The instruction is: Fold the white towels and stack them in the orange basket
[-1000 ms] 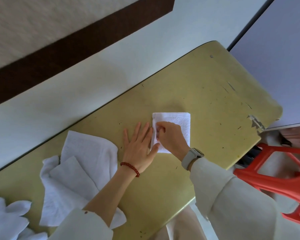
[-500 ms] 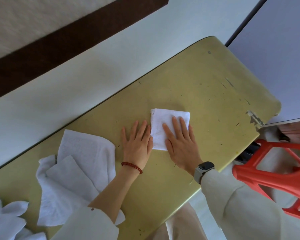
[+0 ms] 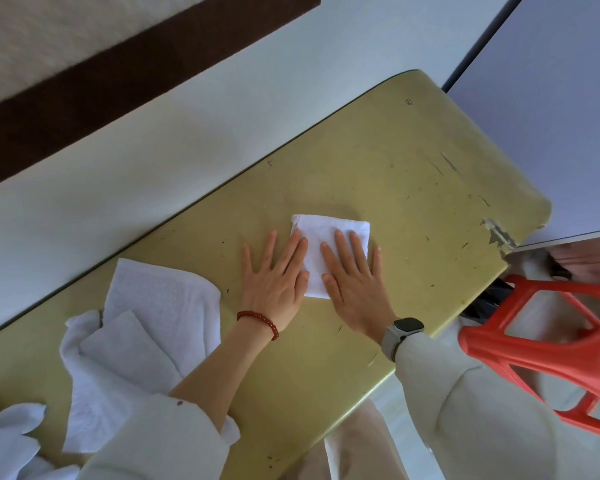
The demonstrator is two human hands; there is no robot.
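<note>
The folded towel (image 3: pixel 329 252) lies as a small white square near the middle of the yellow table (image 3: pixel 413 188), and both hands press it flat: the left hand (image 3: pixel 274 282) has its fingers straight and spread, with only the index side and thumb overlapping the towel's left edge, while the right hand (image 3: pixel 355 289) lies palm-down with straight fingers across the towel's right half, its little finger on bare tabletop. Neither hand grips anything. The likeliest trouble is that the square springs open once the pressure comes off, since terry layers tend to lift; picking it up by one edge alone could also let the layers slide apart. The orange basket (image 3: pixel 548 344) sits off the table's right end, lower than the top and partly cut off by the frame, so a carry there crosses the chipped corner (image 3: pixel 497 233), where the cloth could snag if dragged rather than lifted. The near edge of the table runs close to the wrists, so there is little room to pull the towel back. The far edge appears to meet the wall (image 3: pixel 187 133). To the left, the unfolded towels (image 3: pixel 136 341) lie loose, well apart from the folded one, and another crumpled heap (image 3: pixel 4 441) rests at the lower left. Bare tabletop to the right gives a free path.
</note>
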